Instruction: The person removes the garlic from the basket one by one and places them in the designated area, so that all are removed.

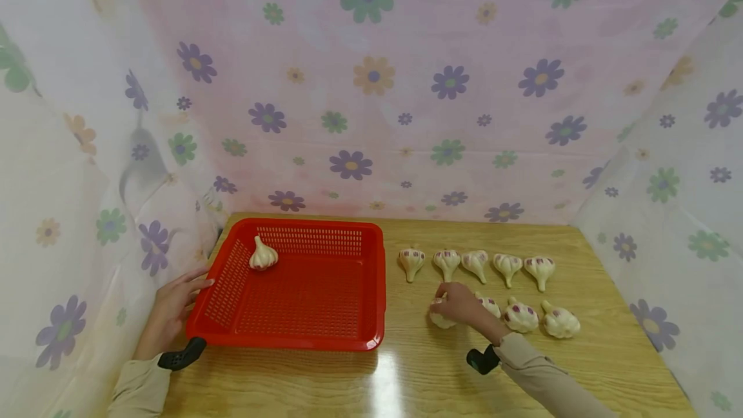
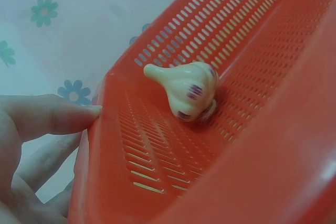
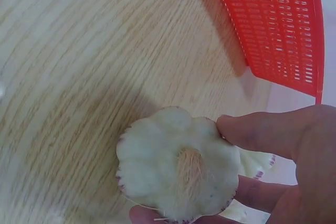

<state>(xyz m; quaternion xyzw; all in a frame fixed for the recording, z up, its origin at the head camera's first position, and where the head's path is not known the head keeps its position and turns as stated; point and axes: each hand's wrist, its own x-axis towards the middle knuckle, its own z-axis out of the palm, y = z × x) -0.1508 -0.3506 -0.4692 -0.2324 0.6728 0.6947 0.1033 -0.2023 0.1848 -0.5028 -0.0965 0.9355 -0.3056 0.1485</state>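
Observation:
My left hand (image 1: 169,311) holds the left rim of a red slotted plastic basket (image 1: 290,343), thumb tip at the rim and the other fingers on the outside in the left wrist view. Inside the basket, near its back left corner, sits one garlic bulb (image 2: 190,90) with a pale neck and purple marks. On the right, my right hand (image 1: 461,304) grips another garlic bulb (image 3: 176,163) between thumb and fingers. Its root tuft faces the right wrist camera. This bulb is at the left end of the front row, close over the table.
Three more garlic bulbs (image 1: 521,317) lie to the right of the held one. Behind them runs a row of several bulbs (image 1: 507,268), necks toward me. Flowered curtains (image 1: 371,121) enclose the wooden table (image 1: 424,373) at the back and both sides.

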